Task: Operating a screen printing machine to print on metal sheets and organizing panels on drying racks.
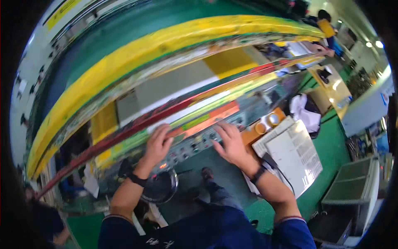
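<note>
Both my hands reach over the front of a large machine with a row of knobs and buttons on its control panel [195, 146]. My left hand [156, 146] is above the panel's left part, thumb apart from the fingers, at the left end of an orange and green strip [207, 121]. With fingers spread, my right hand [231, 144] hovers by the panel's right part, just below that strip. Nothing shows in either hand. Motion blur hides whether the fingertips touch the machine. Beyond the strip, a dark red bar [137, 123] runs across the machine.
A thick yellow padded beam [199, 27] arches across the far side. White printed sheets [290, 153] and rolls of tape [260, 128] lie right of my right hand. A round dark stool [161, 189] stands below my left forearm. Another person [326, 27] is at the far right.
</note>
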A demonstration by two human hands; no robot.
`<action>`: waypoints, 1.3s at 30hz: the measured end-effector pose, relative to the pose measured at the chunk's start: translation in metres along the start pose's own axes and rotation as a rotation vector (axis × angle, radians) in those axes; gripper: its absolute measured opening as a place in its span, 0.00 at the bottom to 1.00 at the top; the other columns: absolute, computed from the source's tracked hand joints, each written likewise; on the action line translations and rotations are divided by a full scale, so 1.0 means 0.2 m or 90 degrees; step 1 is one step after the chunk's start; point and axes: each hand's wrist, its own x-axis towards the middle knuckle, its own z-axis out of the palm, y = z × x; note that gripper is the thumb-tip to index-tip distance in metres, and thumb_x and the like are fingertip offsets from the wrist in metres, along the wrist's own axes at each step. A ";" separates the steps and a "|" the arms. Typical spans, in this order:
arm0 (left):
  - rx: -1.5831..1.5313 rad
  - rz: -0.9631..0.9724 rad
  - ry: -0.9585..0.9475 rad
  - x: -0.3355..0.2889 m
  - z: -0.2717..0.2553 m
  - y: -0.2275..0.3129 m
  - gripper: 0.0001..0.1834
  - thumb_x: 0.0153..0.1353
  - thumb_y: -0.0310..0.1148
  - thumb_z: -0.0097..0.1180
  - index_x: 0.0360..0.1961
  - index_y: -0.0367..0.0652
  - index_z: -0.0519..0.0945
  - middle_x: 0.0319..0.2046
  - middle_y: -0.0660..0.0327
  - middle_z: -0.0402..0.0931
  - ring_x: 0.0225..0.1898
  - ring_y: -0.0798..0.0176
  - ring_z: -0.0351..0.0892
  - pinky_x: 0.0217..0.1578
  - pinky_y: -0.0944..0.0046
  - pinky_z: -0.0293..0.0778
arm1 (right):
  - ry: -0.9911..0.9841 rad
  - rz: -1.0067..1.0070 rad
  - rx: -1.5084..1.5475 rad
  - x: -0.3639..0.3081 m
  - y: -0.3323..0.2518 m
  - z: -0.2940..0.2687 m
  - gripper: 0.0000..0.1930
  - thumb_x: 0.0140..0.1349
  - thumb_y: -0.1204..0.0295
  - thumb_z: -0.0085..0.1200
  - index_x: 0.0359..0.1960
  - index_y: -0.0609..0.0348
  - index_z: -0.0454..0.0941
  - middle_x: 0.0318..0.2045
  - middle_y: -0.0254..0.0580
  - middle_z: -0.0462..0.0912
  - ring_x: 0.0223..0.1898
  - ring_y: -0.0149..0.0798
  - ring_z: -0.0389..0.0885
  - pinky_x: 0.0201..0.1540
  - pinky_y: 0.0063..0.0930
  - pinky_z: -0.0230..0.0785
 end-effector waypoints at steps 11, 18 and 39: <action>0.109 -0.309 -0.051 -1.38 0.40 0.03 0.19 0.60 0.32 0.56 0.52 0.38 0.75 0.52 0.48 0.74 0.57 0.43 0.70 0.59 0.50 0.64 | -0.474 0.445 0.091 -1.83 0.38 0.48 0.23 0.55 0.59 0.59 0.48 0.62 0.77 0.44 0.56 0.79 0.48 0.56 0.78 0.51 0.44 0.72; 0.225 -0.379 0.054 -1.66 0.85 -0.54 0.19 0.65 0.33 0.51 0.56 0.38 0.73 0.54 0.45 0.71 0.58 0.43 0.67 0.61 0.49 0.61 | -0.469 0.584 -0.113 -3.15 1.16 1.02 0.22 0.53 0.62 0.61 0.45 0.66 0.78 0.37 0.59 0.82 0.41 0.60 0.80 0.45 0.43 0.73; 0.232 -0.354 0.321 -1.91 1.07 -0.81 0.18 0.68 0.33 0.53 0.56 0.37 0.74 0.46 0.60 0.76 0.47 0.68 0.73 0.52 0.69 0.66 | -0.220 0.441 -0.303 -3.32 2.18 1.51 0.13 0.48 0.66 0.56 0.30 0.63 0.82 0.37 0.53 0.80 0.41 0.56 0.79 0.47 0.45 0.73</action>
